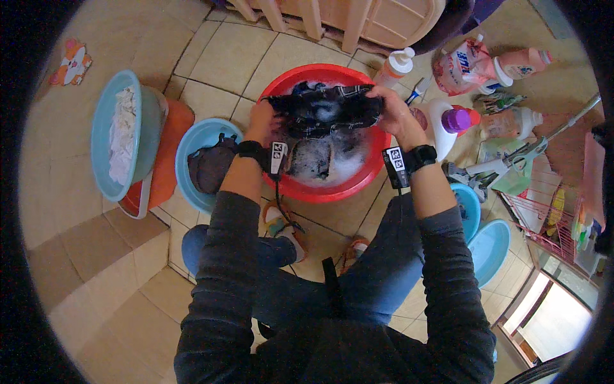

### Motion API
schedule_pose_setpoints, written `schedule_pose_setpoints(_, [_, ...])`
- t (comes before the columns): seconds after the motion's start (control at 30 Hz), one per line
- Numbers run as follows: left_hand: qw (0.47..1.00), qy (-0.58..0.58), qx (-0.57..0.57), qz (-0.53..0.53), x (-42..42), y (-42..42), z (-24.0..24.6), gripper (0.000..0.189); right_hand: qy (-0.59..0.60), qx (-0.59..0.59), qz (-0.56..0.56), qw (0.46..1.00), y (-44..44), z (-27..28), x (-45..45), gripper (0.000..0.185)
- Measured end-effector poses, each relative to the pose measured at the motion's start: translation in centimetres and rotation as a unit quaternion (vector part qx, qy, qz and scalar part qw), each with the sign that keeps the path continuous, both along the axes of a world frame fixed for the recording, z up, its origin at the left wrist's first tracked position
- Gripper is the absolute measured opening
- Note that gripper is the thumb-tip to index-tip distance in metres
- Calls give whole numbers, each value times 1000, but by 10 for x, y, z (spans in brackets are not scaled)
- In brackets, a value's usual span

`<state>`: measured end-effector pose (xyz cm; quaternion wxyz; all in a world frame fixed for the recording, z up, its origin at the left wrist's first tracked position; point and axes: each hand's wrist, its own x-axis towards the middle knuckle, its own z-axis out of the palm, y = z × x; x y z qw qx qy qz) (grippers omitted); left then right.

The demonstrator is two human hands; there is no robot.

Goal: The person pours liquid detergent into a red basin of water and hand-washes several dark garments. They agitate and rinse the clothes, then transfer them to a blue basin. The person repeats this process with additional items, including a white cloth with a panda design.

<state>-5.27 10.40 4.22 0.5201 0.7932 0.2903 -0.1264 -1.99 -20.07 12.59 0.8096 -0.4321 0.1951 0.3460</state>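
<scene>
A red plastic basin (pixel 382 165) holds foamy water with dark fabric in it. Over its far half a wet black garment (pixel 331 108) with white markings is stretched between both hands. My left hand (pixel 263 121) grips its left end, fingers partly hidden by the cloth. At the garment's upper right corner, my right hand (pixel 391 111) is closed on the edge. Suds cling to the middle of the cloth. Just beyond the right hand stands a white pump bottle (pixel 398 65), and a blue-handled brush (pixel 419 91) lies on the floor beside it.
At left, a blue basin (pixel 180 165) holds dark cloth; another blue basin (pixel 98 158) with white cloth rests on an orange bucket (pixel 177 129). To the right are a purple-capped detergent bottle (pixel 443 137), a pink refill pouch (pixel 460 69), a mop (pixel 499 165) and a blue bowl (pixel 494 249).
</scene>
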Motion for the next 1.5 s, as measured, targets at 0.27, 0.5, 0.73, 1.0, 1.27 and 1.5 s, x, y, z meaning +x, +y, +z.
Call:
schedule_pose_setpoints(0.27, [940,-108,-304,112,10,-10,170,29,-177,-166,-39,969,5,146,-8,23])
schedule_pose_setpoints(0.5, [966,-210,-152,-17,-12,0,329,25,-312,-46,-142,938,-18,240,-17,28])
schedule_pose_setpoints(0.73, [976,-131,-161,-66,11,22,296,32,-274,-146,-195,930,-14,185,-15,27])
schedule_pose_setpoints(1.0, [942,4,257,-216,19,-22,25,41,-280,-605,144,732,26,-30,-14,33])
schedule_pose_setpoints(1.27, [910,8,295,-290,-40,-84,-80,61,-256,-691,320,595,74,-157,-51,56])
schedule_pose_setpoints(1.5, [879,106,250,-393,-10,-65,-105,37,-202,-631,493,565,72,-186,-29,33])
